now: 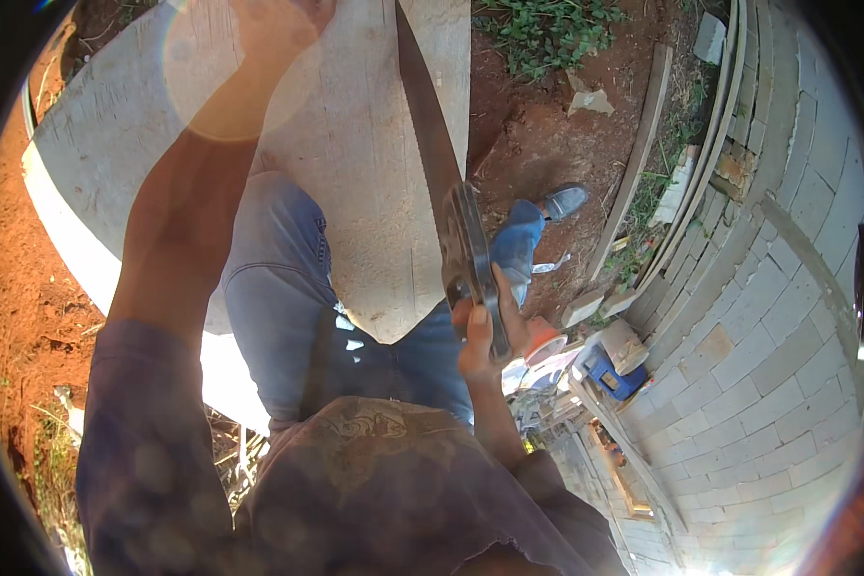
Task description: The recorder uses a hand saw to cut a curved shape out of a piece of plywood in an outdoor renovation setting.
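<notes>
Plants point(547, 38), block wall point(768, 384) right of board point(355, 144); your knee point(283, 221) overlaps it.
Right fingers point(511, 317) grip saw handle point(463, 245), blade point(428, 106) ahead; left fingers point(302, 12): state unclear.

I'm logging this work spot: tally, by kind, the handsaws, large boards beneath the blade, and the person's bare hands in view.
Handsaw: 1
Large board beneath the blade: 1
Left hand and right hand: 2
Total: 4
</notes>
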`<act>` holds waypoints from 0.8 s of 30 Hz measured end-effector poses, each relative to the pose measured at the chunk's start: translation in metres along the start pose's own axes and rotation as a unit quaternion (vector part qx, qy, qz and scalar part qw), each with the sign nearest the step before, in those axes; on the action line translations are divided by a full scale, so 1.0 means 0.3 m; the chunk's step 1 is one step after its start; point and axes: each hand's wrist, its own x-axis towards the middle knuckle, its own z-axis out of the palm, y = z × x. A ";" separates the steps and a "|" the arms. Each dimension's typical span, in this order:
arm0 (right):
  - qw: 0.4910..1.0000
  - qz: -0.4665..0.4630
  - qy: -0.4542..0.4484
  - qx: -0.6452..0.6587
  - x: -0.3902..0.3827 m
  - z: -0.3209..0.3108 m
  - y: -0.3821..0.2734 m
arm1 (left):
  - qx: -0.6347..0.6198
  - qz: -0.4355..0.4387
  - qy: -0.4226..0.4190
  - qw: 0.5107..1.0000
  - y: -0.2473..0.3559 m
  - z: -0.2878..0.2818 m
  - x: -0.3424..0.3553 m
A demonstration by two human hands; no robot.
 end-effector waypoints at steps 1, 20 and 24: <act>1.000 -0.004 -0.001 0.025 -0.115 -0.089 -0.027 | 0.009 0.000 -0.001 1.000 0.006 -0.020 -0.003; 0.998 -0.045 0.046 0.015 0.496 0.313 0.000 | -0.006 0.025 -0.008 1.000 0.000 -0.036 0.006; 0.998 -0.024 0.051 0.014 0.508 0.275 -0.059 | -0.064 0.046 0.014 0.997 0.020 -0.046 0.008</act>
